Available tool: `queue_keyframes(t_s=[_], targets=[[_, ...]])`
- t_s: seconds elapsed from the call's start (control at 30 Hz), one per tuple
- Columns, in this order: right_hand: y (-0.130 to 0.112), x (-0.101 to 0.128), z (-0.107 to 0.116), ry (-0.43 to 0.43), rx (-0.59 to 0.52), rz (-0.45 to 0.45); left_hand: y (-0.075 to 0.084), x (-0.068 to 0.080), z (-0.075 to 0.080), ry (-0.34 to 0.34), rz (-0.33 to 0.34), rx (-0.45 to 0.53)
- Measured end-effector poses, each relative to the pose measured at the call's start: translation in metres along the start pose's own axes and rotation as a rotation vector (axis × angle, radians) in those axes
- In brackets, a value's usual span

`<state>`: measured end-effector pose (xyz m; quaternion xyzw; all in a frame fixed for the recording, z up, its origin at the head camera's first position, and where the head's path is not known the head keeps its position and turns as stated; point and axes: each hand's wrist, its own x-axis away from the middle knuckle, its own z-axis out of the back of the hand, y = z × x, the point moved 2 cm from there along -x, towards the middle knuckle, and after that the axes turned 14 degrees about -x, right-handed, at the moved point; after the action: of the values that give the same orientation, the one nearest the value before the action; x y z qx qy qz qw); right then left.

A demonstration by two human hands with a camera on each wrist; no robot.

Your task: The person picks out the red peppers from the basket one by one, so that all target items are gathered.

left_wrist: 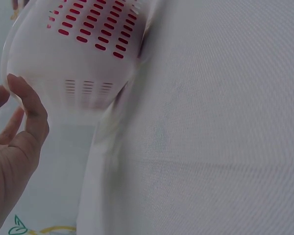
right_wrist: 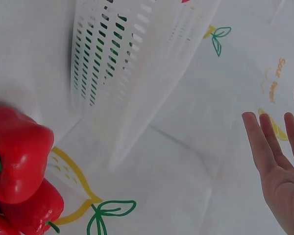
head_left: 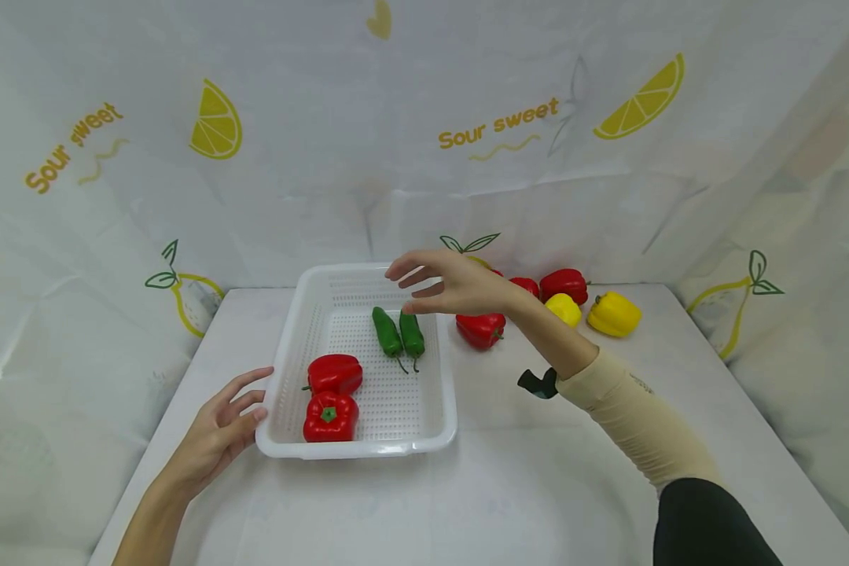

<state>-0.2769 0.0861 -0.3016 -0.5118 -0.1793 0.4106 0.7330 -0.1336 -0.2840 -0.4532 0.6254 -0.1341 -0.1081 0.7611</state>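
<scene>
A white perforated plastic basket [head_left: 442, 428] holds two red bell peppers [head_left: 334, 373] at the near left and two green chili peppers [head_left: 387, 333] towards the right. Against its left rim rest fingertips of my left hand [head_left: 219, 428]; in the left wrist view this hand [left_wrist: 22, 142] has bent fingers right at the rim. My right hand [head_left: 460, 283] hovers over the basket's far right side with loosely extended fingers and holds nothing, overlapping the tip of one green pepper [head_left: 412, 338]. In the right wrist view that hand [right_wrist: 284, 176] appears with fingers spread.
Right of the basket, several red bell peppers [head_left: 481, 330] and two yellow bell peppers [head_left: 614, 314] lie near the back edge of the white-covered table [head_left: 523, 487]. A white curtain [head_left: 311, 181] with lemon prints hangs behind. A black strap piece [head_left: 536, 384] sticks out from the right wrist.
</scene>
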Motion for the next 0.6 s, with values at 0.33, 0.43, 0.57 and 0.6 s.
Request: queue_keyframes(t_s=[0.33,0.43,0.57,0.6], targets=[[0.000,-0.034,-0.024,-0.081,0.011,0.012,0.001,0.001,-0.002,0.008,-0.003,0.010],[-0.001,-0.044,-0.031,-0.097,0.047,0.003,0.002,0.001,-0.002,0.004,-0.010,0.015],[-0.001,-0.057,-0.042,-0.122,0.064,-0.018,0.001,0.002,-0.002,-0.001,-0.012,0.018],[-0.001,-0.060,-0.044,-0.129,0.068,-0.022,0.001,0.002,-0.002,-0.003,-0.012,0.020]])
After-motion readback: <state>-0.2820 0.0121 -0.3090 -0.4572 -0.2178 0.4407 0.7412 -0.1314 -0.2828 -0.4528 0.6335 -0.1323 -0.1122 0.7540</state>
